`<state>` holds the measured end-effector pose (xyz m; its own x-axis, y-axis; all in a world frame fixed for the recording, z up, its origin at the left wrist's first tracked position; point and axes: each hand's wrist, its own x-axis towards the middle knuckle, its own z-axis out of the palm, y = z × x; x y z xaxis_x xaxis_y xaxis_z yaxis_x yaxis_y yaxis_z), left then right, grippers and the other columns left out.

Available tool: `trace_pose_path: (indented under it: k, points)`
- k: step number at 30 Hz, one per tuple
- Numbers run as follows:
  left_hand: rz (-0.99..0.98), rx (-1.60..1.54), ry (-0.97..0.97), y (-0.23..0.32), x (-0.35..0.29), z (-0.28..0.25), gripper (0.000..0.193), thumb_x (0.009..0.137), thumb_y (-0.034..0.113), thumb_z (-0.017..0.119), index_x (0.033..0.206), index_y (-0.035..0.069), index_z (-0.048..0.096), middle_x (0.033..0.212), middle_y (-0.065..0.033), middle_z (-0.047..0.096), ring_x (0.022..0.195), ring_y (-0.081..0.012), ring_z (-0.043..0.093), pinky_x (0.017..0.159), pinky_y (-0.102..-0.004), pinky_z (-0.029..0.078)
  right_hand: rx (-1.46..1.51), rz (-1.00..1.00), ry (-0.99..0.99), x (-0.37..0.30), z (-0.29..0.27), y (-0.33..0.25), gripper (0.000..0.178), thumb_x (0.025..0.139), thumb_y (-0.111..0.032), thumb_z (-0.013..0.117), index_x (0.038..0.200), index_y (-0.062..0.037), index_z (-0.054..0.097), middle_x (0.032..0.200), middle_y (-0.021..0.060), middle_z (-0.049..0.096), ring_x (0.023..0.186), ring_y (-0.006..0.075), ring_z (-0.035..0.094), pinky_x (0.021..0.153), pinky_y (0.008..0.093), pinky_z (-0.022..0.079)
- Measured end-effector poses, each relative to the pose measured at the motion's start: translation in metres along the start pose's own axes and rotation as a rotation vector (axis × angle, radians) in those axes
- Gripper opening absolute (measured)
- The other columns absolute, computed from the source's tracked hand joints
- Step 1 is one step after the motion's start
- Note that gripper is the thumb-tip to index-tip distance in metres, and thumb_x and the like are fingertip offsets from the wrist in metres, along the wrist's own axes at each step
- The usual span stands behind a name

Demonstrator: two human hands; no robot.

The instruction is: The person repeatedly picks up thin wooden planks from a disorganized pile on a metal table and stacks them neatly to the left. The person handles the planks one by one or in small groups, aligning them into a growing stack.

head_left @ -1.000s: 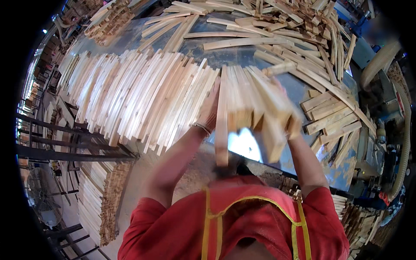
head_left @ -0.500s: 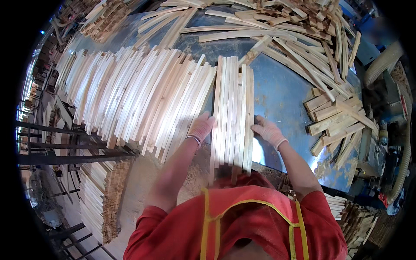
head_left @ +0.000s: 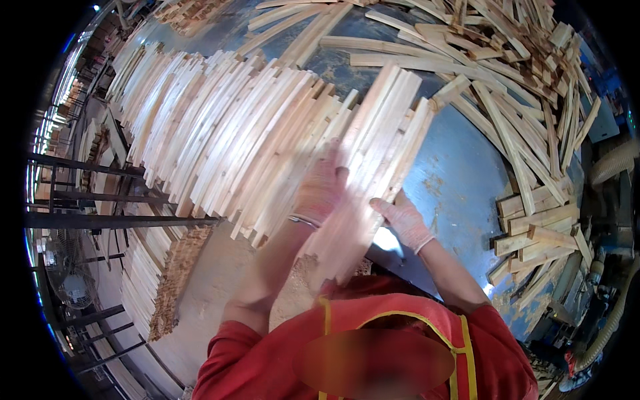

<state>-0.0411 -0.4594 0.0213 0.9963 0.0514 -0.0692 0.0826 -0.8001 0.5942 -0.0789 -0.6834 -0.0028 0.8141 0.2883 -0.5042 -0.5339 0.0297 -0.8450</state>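
A bundle of pale wooden strips (head_left: 381,153) is tilted, its far end leaning right and its near end close to my body. My left hand (head_left: 320,190), in a light knitted glove, grips the bundle's left side; its fingers are partly blurred. On the opposite side my right hand (head_left: 403,219), gloved too, clasps the edge with its thumb over the top. Just left of the bundle lies a long row of similar wooden strips (head_left: 227,133), set side by side. The near end of the bundle is smeared by motion.
The blue metal table (head_left: 448,177) carries a loose heap of strips (head_left: 493,73) at the far right and short stacked blocks (head_left: 537,230) nearer. Dark metal bars (head_left: 120,220) stick out at left, above a strip stack (head_left: 177,287). A fan (head_left: 73,287) stands beyond.
The bundle has gone from nearly straight to slanted, its far end swung right and raised. Both hands have closed in on its sides. My view has shifted slightly.
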Motion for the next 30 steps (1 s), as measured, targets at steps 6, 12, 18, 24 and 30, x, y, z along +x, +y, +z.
trace_pose_path:
  k: [6, 12, 18, 24, 30]
  points:
    - [-0.223, 0.265, -0.138, -0.097, 0.024, -0.101, 0.038, 0.105, 0.037, 0.067, 0.127, 0.007, 0.068, 0.102, -0.0174, 0.074, 0.095, -0.0372, 0.073, 0.082, -0.0503, 0.059, -0.242, 0.145, -0.181, 0.048, 0.128, -0.035, 0.052, 0.091, -0.031, 0.084, 0.119, 0.0070, 0.062, 0.088, 0.0117, 0.073, 0.084, 0.0196, 0.072, 0.067, 0.0354, 0.061]
    - [0.126, 0.584, -0.114, -0.100, -0.006, -0.122, 0.054, 0.098, 0.039, 0.070, 0.137, 0.003, 0.062, 0.134, -0.0213, 0.068, 0.124, -0.0383, 0.064, 0.105, -0.0502, 0.050, -0.433, 0.108, -0.263, 0.111, 0.113, -0.008, 0.055, 0.097, -0.044, 0.077, 0.121, 0.0048, 0.070, 0.089, 0.0140, 0.073, 0.078, 0.0213, 0.071, 0.065, 0.0399, 0.057]
    - [0.774, -0.002, -0.141, -0.019, -0.049, -0.038, 0.049, 0.072, 0.016, 0.080, 0.115, -0.002, 0.067, 0.121, -0.0227, 0.064, 0.118, -0.0429, 0.060, 0.100, -0.0537, 0.050, -0.462, -0.149, 1.003, 0.146, -0.046, -0.049, 0.060, 0.088, -0.035, 0.074, 0.131, 0.0059, 0.061, 0.123, 0.0330, 0.072, 0.116, 0.0486, 0.070, 0.100, 0.0500, 0.055]
    - [0.497, 0.346, -0.275, -0.054, -0.017, 0.052, 0.064, 0.084, 0.019, 0.079, 0.142, 0.001, 0.059, 0.139, -0.0223, 0.060, 0.139, -0.0443, 0.053, 0.111, -0.0553, 0.048, -0.187, -0.005, 0.845, 0.203, -0.038, -0.056, 0.055, 0.082, -0.022, 0.078, 0.129, 0.0046, 0.068, 0.120, 0.0317, 0.074, 0.118, 0.0447, 0.071, 0.101, 0.0478, 0.056]
    - [0.556, 0.583, 0.121, -0.073, -0.001, 0.074, 0.055, 0.089, 0.023, 0.061, 0.139, 0.001, 0.059, 0.145, -0.0204, 0.054, 0.137, -0.0444, 0.053, 0.107, -0.0597, 0.049, 0.543, -0.204, 0.462, 0.132, -0.123, -0.004, 0.048, 0.093, -0.011, 0.077, 0.138, -0.0003, 0.066, 0.104, 0.0086, 0.072, 0.088, 0.0186, 0.069, 0.078, 0.0337, 0.058]
